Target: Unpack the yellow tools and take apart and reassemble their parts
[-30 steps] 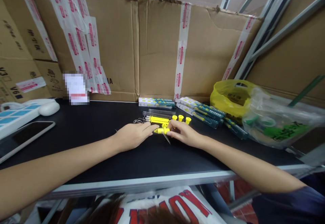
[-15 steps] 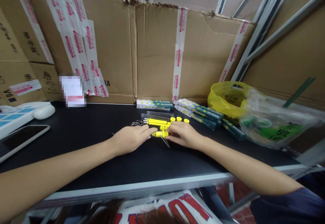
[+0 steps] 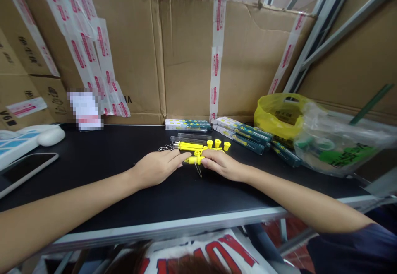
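Just below frame centre I see the small yellow tool (image 3: 194, 159) lying on the black worktop (image 3: 108, 154), pinched between the fingers of my left hand (image 3: 156, 167) and right hand (image 3: 223, 165), loose yellow caps (image 3: 218, 143) just above.

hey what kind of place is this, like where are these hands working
Probably a small packing or assembly bench in a stockroom. Taped cardboard boxes wall in the black table, packaged tools lie stacked at the back, and both hands, left hand and right hand, meet on a small yellow tool.
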A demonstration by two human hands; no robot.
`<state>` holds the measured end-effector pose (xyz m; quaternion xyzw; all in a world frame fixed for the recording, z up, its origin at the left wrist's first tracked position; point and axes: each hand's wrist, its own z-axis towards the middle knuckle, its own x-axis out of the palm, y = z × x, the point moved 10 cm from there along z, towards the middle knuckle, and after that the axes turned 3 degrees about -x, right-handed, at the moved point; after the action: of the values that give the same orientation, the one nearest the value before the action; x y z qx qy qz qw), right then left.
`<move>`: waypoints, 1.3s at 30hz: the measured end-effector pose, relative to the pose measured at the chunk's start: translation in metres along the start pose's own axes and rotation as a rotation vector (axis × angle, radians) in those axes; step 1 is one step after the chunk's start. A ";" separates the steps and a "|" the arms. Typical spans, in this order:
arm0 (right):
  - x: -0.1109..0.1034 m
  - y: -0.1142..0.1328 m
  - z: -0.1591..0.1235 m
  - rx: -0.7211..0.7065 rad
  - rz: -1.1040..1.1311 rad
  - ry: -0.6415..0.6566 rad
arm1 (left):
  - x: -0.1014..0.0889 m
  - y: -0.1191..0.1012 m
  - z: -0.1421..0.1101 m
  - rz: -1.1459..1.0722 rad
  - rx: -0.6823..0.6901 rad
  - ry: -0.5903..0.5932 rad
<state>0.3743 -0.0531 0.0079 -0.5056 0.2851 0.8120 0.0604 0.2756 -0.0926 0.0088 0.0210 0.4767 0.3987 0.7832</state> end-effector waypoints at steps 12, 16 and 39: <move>0.000 -0.001 0.000 -0.071 -0.167 0.008 | 0.011 0.004 -0.002 -0.035 -0.035 0.062; -0.004 0.003 -0.002 -0.119 -0.316 0.011 | 0.011 0.003 -0.002 -0.057 -0.020 0.046; -0.006 -0.002 -0.003 -0.090 -0.206 -0.065 | 0.013 -0.001 0.001 -0.093 0.000 0.098</move>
<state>0.3807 -0.0516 0.0114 -0.5079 0.1928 0.8294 0.1301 0.2802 -0.0844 -0.0002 -0.0206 0.5148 0.3623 0.7767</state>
